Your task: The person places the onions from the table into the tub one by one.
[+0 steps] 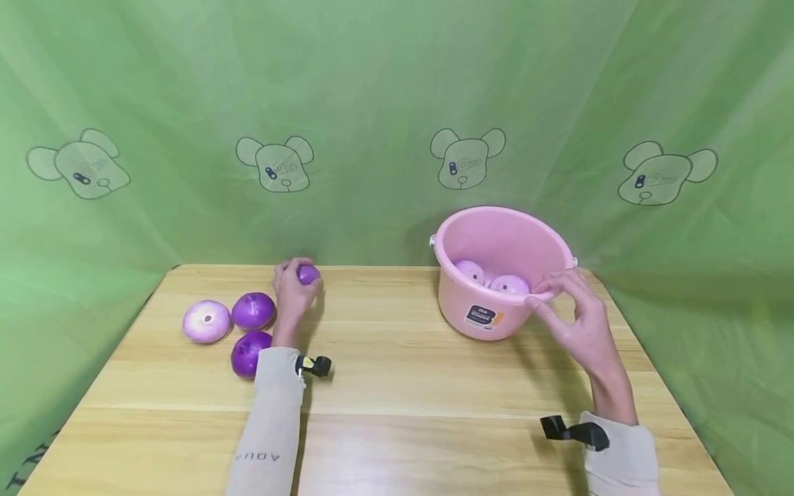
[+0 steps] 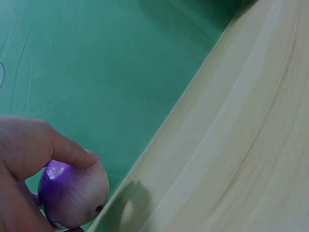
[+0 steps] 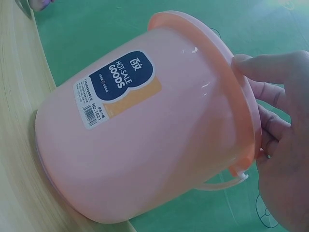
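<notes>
My left hand (image 1: 294, 293) grips a purple onion (image 1: 307, 274) near the table's far edge. In the left wrist view the thumb lies over this onion (image 2: 75, 193), which has a paler side with a dark spot. Two darker purple onions (image 1: 253, 311) and a pale one (image 1: 207, 321) rest on the table beside the left forearm. A pink bucket (image 1: 484, 313) stands at the right, tilted in view, with two pale onions (image 1: 510, 284) visible inside. My right hand (image 1: 579, 320) pinches its rim between thumb and fingers; the right wrist view shows the bucket's label (image 3: 118, 87).
The light wooden table (image 1: 372, 386) reaches back to a green curtain (image 1: 366, 138) printed with bear-head outlines. The bucket's white handle (image 3: 222, 183) hangs down along its side.
</notes>
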A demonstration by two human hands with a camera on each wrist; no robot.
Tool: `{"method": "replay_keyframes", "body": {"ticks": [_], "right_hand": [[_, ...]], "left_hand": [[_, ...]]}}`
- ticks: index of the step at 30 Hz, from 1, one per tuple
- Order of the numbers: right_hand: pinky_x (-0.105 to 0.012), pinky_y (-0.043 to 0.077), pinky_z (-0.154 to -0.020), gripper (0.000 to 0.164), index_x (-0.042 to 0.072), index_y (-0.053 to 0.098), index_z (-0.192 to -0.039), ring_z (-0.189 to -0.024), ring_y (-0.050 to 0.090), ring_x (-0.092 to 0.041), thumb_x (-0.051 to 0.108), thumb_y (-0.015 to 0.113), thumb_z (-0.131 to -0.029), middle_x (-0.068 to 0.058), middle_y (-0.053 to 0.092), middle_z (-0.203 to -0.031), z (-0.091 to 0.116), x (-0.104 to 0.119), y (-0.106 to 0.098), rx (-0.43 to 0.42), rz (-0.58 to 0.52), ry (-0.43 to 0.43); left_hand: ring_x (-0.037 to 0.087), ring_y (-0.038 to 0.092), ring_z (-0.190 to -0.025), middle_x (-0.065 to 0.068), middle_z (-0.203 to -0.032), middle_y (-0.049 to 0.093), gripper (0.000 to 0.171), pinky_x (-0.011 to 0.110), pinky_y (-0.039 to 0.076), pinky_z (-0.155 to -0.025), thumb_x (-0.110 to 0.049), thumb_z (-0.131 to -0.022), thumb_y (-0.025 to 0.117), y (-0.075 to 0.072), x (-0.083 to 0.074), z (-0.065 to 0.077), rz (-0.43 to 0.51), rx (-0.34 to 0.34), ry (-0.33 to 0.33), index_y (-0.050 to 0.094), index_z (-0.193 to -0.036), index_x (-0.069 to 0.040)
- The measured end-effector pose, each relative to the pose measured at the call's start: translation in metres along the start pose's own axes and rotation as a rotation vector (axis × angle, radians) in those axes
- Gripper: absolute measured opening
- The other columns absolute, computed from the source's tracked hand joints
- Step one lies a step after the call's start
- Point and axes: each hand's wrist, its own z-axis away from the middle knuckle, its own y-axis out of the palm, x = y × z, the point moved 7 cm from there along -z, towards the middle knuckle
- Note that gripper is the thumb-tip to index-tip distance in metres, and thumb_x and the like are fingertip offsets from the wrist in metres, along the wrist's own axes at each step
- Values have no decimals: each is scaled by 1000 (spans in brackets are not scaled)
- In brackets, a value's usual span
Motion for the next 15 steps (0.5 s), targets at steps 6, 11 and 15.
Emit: {"method": "replay_keyframes", "body": {"ticks": [6, 11, 15], "right_hand": [[-32, 26, -120, 24, -7, 68, -99, -120, 51, -17, -17, 76, -79, -15, 63, -110, 1, -15, -3, 1, -5, 15], [-34, 22, -123, 23, -7, 69, -99, -120, 51, -17, -16, 76, -80, -13, 63, -110, 1, -14, -2, 1, -19, 8], [-35, 22, -123, 22, -7, 68, -99, -119, 51, -17, -16, 76, -80, -15, 63, -109, 1, -13, -2, 4, -15, 8]], "left_hand": [[47, 34, -136, 24, -150, 37, 46, 64, 45, -105, -2, -84, 74, -2, -7, 6, 9, 0, 16, 62, -129, -9], [47, 34, -136, 24, -150, 38, 47, 64, 44, -105, -1, -84, 74, -3, -14, 9, 20, -3, 19, 63, -129, -9], [47, 36, -135, 24, -149, 38, 47, 64, 45, -105, -1, -84, 74, -5, -15, 9, 18, -7, 22, 63, -129, -9]]}}
